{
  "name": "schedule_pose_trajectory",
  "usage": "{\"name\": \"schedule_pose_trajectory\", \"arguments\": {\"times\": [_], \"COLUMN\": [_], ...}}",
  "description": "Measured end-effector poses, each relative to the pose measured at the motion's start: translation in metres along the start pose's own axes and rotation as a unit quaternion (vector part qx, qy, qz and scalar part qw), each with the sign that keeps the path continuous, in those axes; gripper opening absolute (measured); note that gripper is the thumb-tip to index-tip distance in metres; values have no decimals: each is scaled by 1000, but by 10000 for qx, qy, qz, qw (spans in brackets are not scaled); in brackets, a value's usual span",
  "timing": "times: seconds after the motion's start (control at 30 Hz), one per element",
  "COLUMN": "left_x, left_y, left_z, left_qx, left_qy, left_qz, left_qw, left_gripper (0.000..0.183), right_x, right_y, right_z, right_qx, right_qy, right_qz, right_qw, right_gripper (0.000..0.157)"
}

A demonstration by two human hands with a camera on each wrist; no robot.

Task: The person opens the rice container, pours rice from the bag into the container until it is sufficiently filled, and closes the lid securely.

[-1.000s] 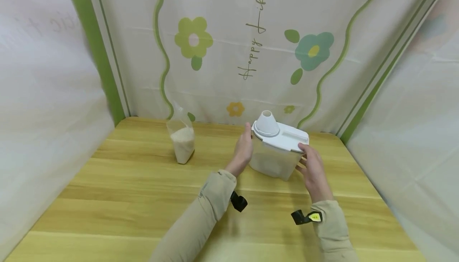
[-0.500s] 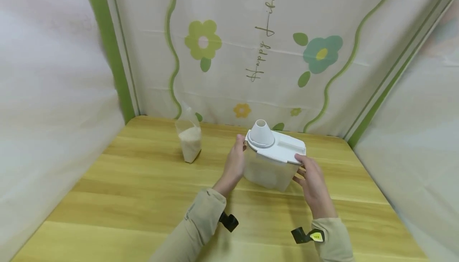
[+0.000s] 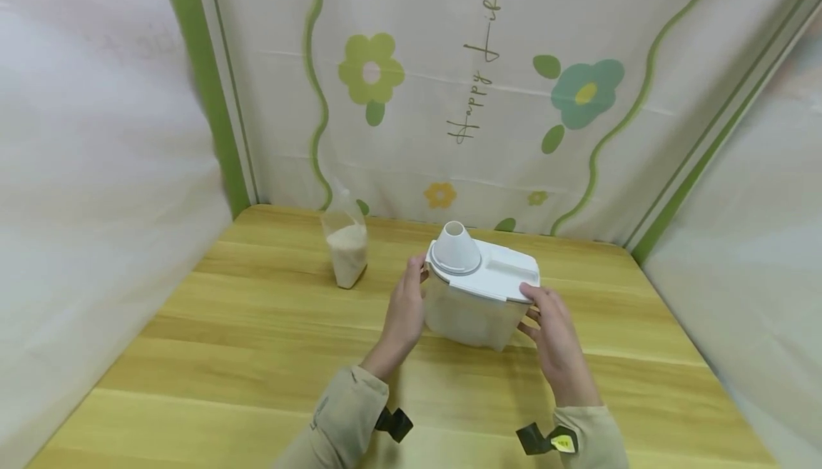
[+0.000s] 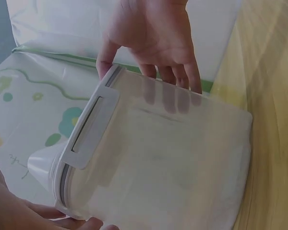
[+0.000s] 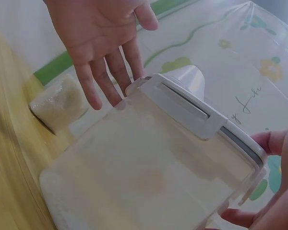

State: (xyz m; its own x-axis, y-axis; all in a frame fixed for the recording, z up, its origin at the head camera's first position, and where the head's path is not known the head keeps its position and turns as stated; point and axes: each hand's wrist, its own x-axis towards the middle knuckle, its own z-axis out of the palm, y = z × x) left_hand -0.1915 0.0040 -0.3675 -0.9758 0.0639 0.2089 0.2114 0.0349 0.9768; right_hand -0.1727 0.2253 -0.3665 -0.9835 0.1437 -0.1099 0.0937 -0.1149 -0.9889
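Note:
A translucent storage container (image 3: 472, 319) stands upright between the two hands. Its white lid (image 3: 501, 269) bears a cone-shaped cap (image 3: 456, 249) at the left end and a recessed strip on the right. My left hand (image 3: 403, 315) touches the container's left end with nearly straight fingers. In the right wrist view this left hand (image 5: 103, 52) has its thumb apart from the container and its fingertips at the wall below the lid. My right hand (image 3: 555, 333) grips the right end, thumb on the lid's corner, fingers against the wall. The left wrist view shows this right hand's fingers (image 4: 170, 76) through the plastic.
A clear bag (image 3: 347, 248) with whitish grainy contents stands at the back left of the wooden table (image 3: 257, 355). Behind the table hangs a white flowered curtain (image 3: 424, 112), with more pale sheeting (image 3: 96, 190) along both sides.
Both hands have brought the container toward me and slightly to the left, nearer the bag. Their hold looks the same. The bag stays in place while the head view shifts a little.

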Motion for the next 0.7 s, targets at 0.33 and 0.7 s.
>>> {"name": "schedule_pose_trajectory", "arguments": {"times": [0.33,0.7], "left_x": [-1,-17], "left_y": [-19,-22], "left_z": [-22,-27], "left_qx": [-1119,-115], "left_qy": [-498,-11], "left_qz": [716,65], "left_qw": [9899,9999], "left_gripper": [62,68], "right_x": [-15,-13], "right_y": [-8,-9], "right_z": [2,-6], "right_qx": [-912,-1393], "right_qy": [-585,-1292], "right_qz": [151,-516], "right_qw": [9940,9804], "right_gripper": [72,72]}}
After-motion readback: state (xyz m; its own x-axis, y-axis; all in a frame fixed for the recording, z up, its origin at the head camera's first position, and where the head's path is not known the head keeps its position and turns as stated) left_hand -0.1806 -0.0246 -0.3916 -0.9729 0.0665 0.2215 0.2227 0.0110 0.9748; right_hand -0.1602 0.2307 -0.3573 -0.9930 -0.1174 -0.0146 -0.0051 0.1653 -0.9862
